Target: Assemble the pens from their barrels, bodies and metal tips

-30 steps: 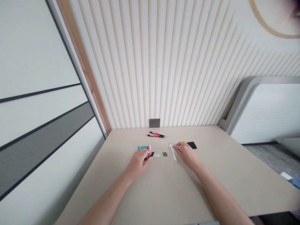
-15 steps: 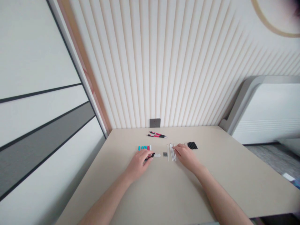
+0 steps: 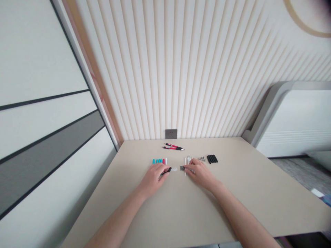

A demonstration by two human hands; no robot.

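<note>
My left hand (image 3: 154, 175) rests on the beige table (image 3: 186, 210), its fingers closed round a black-and-red pen barrel (image 3: 166, 171). My right hand (image 3: 198, 172) lies over a row of thin white tubes (image 3: 186, 161), fingertips pinched at a small dark grey piece (image 3: 182, 168). A little heap of clear small parts (image 3: 174, 169) lies between the two hands. Teal and pink caps (image 3: 159, 161) sit just beyond my left hand. Black pieces (image 3: 212, 158) and small silver parts (image 3: 201, 158) lie beyond my right hand.
Two assembled red-and-black pens (image 3: 172, 147) lie near the table's far edge, under a grey wall socket (image 3: 171, 133). A ribbed wall stands behind, a panelled wall at the left, and a white cabinet (image 3: 294, 120) at the right.
My right hand has slid left, from the black pieces across the white tubes to the small grey piece. My left hand has stayed put with the pen barrel.
</note>
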